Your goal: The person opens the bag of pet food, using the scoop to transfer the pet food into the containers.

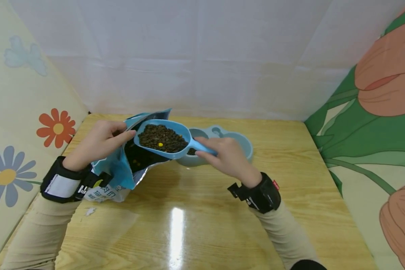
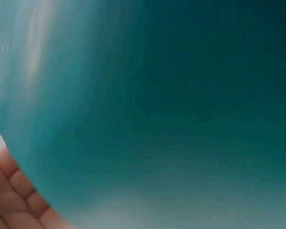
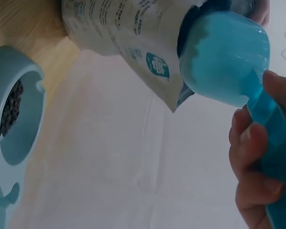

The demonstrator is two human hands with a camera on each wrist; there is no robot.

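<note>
My right hand [image 1: 219, 153] grips the handle of a blue scoop [image 1: 163, 139] heaped with dark brown kibble. The scoop hovers at the mouth of an open blue food bag [image 1: 121, 165], level, just left of a pale blue pet bowl [image 1: 243, 144]. My left hand [image 1: 99, 142] pinches the bag's top edge and holds it open. In the right wrist view the scoop's [image 3: 226, 59] underside shows, with my fingers [image 3: 250, 157] around its handle, the bag [image 3: 128, 33] and the bowl [image 3: 14, 119] holding some kibble. The left wrist view is filled by the bag [image 2: 157, 105], with fingers [image 2: 9, 195] at the lower left.
A glossy wooden table [image 1: 195, 217] is boxed in by a white back panel [image 1: 202, 56] and flower-printed side walls [image 1: 27, 112]. A small white scrap [image 1: 90, 212] lies near the bag. The bowl has a second compartment on its right side.
</note>
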